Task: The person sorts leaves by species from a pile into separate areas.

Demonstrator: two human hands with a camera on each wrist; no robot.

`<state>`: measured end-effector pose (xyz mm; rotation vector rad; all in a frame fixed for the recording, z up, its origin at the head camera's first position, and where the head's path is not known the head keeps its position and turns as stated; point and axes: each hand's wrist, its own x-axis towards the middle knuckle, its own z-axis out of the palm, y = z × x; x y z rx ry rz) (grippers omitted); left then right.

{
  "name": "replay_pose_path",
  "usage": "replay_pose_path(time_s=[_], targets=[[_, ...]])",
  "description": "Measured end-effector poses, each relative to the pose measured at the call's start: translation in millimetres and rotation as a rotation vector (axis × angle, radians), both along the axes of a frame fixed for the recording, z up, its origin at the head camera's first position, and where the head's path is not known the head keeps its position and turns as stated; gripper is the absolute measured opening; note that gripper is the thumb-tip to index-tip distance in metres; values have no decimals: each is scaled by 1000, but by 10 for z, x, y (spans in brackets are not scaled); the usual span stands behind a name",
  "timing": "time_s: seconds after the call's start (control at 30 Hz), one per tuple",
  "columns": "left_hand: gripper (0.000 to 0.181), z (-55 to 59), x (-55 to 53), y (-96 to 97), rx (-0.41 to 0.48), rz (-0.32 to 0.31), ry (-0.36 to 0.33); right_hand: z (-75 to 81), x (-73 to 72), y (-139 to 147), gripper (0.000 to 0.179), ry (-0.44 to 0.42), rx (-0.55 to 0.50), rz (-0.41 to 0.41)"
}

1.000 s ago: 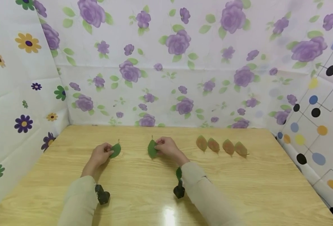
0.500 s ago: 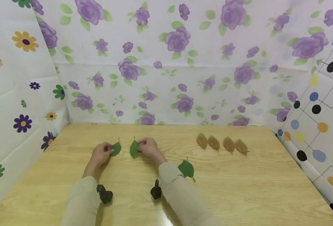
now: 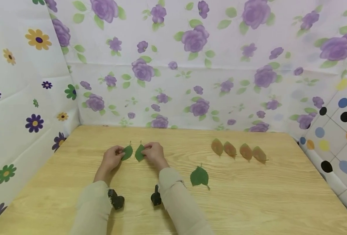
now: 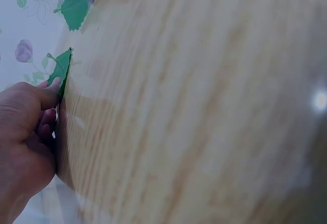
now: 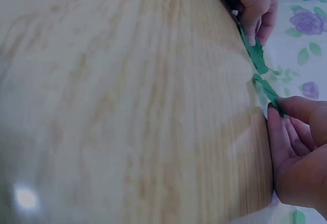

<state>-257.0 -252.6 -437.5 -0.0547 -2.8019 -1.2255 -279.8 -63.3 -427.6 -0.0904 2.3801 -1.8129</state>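
My left hand pinches a green leaf by its left edge, thumb on top, low over the table. Facing it across a narrow gap, a second green leaf is pinched by my right hand at its right side. Both leaves have their stems pointing away from me. In the left wrist view the left leaf shows between thumb and fingers, apart from the other leaf. The right wrist view has the right leaf gripped under the thumb.
Another green leaf arrangement lies on the wooden table right of my right forearm. Several reddish-brown leaves lie in a row at the back right. Floral cloth stands behind the table; black wrist cameras hang by the sleeves.
My right hand has carried its leaf leftward until it is close beside the left one. The green leaf arrangement under the right sleeve has come into full view. The head view has shifted slightly.
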Motion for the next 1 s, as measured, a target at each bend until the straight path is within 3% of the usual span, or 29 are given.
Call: replay_pose_path(time_s=[0.2, 0.5, 0.77, 1.0], targets=[[23, 25, -73, 59, 8, 6, 16, 23, -50, 6, 18, 57, 84, -65], [24, 17, -95, 74, 8, 2, -5, -9, -55, -46, 13, 87, 204, -138], [24, 12, -86, 24, 11, 10, -9, 13, -23, -117, 14, 91, 265, -150], [24, -25, -46, -12, 7, 37, -11, -101, -38, -213, 14, 98, 350, -145]])
